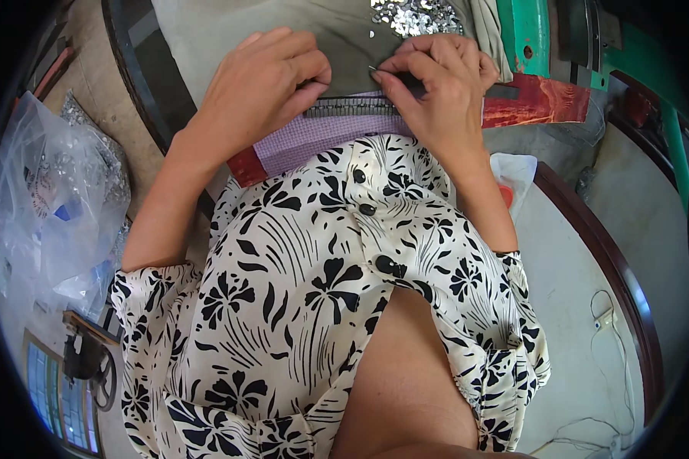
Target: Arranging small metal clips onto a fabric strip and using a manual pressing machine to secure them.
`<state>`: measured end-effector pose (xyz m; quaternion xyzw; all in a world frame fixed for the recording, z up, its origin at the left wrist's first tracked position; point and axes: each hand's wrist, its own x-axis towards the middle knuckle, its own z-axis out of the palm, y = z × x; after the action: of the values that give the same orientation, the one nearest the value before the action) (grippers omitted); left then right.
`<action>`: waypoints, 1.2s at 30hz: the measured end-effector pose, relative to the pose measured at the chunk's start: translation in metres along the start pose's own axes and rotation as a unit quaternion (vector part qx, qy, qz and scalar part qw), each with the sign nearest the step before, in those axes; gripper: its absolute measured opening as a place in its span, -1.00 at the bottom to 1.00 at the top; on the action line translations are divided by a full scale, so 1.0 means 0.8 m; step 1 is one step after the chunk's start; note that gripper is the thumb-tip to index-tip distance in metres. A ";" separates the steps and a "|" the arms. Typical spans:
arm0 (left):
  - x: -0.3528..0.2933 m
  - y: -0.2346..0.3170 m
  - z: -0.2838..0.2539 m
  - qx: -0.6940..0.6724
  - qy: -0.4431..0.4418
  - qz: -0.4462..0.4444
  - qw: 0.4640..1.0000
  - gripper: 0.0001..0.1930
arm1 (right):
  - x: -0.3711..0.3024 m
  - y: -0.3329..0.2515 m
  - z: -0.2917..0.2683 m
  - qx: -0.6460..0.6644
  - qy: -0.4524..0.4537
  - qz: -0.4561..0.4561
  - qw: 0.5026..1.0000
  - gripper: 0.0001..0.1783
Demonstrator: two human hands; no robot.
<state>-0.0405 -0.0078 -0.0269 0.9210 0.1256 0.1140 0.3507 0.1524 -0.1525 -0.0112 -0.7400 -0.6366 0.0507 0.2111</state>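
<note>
Sliver point(373, 69), perhaps metal, at tips of right fingers point(395, 88).

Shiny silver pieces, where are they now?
In the head view, the silver pieces lie at the top, right of centre, on the grey-green cloth just beyond the right hand.

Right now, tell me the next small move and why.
Perhaps ease the right hand slightly toward the left hand: the right grip seems to pinch a thin shiny thing, too small to identify, and a gap over the dark grey-green cloth separates the two hands.
</note>
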 end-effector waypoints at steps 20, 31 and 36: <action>0.084 0.023 -0.043 0.061 0.230 0.032 0.971 -0.87 | 0.015 -0.008 -0.003 -0.014 -0.022 0.006 1.000 -0.85; 0.113 0.028 -0.059 0.082 0.214 0.048 0.972 -0.87 | 0.011 0.005 -0.004 -0.023 -0.026 -0.033 0.999 -0.80; 0.024 0.026 -0.022 -0.008 0.184 -0.017 0.983 -0.82 | 0.075 -0.007 -0.050 -0.002 0.089 -0.024 0.996 -0.84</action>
<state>-0.0242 -0.0059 0.0019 0.8792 0.2029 0.2762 0.3309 0.1724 -0.1038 0.0389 -0.7263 -0.6332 -0.0214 0.2668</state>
